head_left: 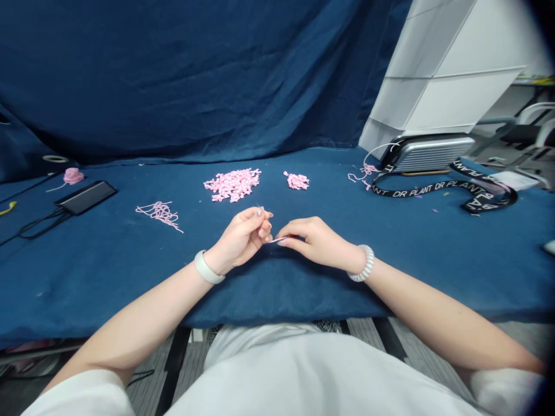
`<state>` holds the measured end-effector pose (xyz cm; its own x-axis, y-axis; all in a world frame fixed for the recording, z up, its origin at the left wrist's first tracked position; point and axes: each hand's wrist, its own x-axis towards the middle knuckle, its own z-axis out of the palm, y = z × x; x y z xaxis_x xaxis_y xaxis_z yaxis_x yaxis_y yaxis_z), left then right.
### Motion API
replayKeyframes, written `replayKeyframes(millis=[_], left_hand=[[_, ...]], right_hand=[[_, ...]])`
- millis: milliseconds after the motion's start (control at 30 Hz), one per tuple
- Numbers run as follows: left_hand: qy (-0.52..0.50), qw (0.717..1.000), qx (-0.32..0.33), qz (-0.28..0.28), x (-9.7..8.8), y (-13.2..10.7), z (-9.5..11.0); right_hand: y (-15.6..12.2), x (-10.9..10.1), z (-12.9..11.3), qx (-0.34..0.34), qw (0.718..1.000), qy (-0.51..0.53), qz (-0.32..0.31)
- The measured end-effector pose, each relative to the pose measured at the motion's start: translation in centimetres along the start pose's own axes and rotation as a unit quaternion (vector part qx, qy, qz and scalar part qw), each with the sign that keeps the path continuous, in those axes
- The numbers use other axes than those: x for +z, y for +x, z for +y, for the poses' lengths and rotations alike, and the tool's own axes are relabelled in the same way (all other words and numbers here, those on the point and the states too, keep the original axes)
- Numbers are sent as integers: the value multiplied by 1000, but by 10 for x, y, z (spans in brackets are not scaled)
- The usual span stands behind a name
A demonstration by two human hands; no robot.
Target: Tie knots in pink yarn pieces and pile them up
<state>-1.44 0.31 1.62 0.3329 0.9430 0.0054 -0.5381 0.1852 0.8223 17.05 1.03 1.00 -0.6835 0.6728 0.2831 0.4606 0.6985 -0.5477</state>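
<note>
Pinching a short pink strand of yarn between them, the left hand and the right hand meet at the centre of the frame, over the near part of the dark blue cloth-covered tabletop. The left hand closes thumb and forefinger on one end of the strand, its other fingers curled in. The right hand grips the other end with its fingertips bent downward. The strand is thin and stretched nearly level between the two sets of fingertips; whether it touches the cloth cannot be told. A smooth white bangle circles the left wrist, and a white coiled bracelet circles the right.

Just above the hands in the frame lies a large heap of small pink knotted yarn pieces, with a smaller pink heap to its right, apart from it. Left of the hands, a loose bundle of pink yarn strands lies flat on the cloth. Further left is a black slab-shaped phone, with a black cable trailing toward the left edge and a pink yarn rosette near it, higher in the frame.

At the right, a black lanyard printed with white DR PLANT lettering loops in front of a silver ribbed hard case. Behind the case, a white shelf unit rises into the upper right corner. A dark blue cloth backdrop fills the upper part of the frame.
</note>
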Motion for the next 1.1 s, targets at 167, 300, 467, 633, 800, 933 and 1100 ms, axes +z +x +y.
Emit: replayKeyframes(millis=[167,300,467,633,800,933,1100], left_hand=[[28,999,-20,0,-2,2,-2],[36,999,-32,-17,-2,0,-2],[58,996,-62,-19,-3,1,-1],[88,992,-90,27,-3,4,-2],[125,989,-70,21,-3,4,-6],[147,989,-15,10,-1,1,-8],[108,993,30,-18,3,-4,-7]], right_hand=[[-5,5,8,-98,965,-206,132],[-7,6,7,-158,929,-274,190],[-4,-4,15,-132,943,-253,169],[-2,-19,25,-48,987,-135,75],[-4,-26,19,14,997,-57,49],[-5,-28,14,58,997,-25,33],[-4,-27,10,125,991,50,20]])
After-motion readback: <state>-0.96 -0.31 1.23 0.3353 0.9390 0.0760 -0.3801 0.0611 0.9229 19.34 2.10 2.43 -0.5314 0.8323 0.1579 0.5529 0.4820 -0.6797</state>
